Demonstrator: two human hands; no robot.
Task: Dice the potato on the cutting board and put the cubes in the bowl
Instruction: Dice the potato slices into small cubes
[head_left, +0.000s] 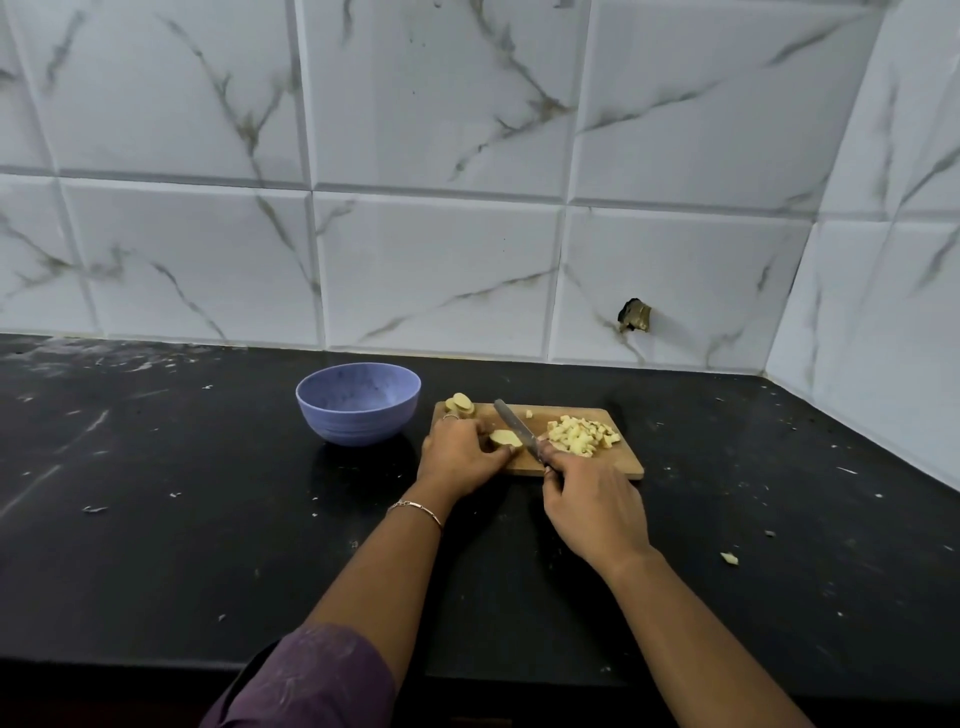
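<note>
A small wooden cutting board (626, 466) lies on the black counter. My left hand (460, 457) holds a pale potato piece (505, 439) down on the board's left part. My right hand (592, 506) grips the handle of a knife (514, 425), whose blade lies just right of that piece and points away from me. A pile of potato cubes (582, 435) sits on the right half of the board. Potato slices (460, 404) lie stacked at the board's far left corner. A lilac bowl (358, 402) stands left of the board and looks empty.
The black counter (182, 493) is flecked with small scraps, and one potato bit (729, 558) lies at the right. White marbled tile walls rise behind and at the right, meeting in a corner. A chipped hole (635, 315) shows in the back wall.
</note>
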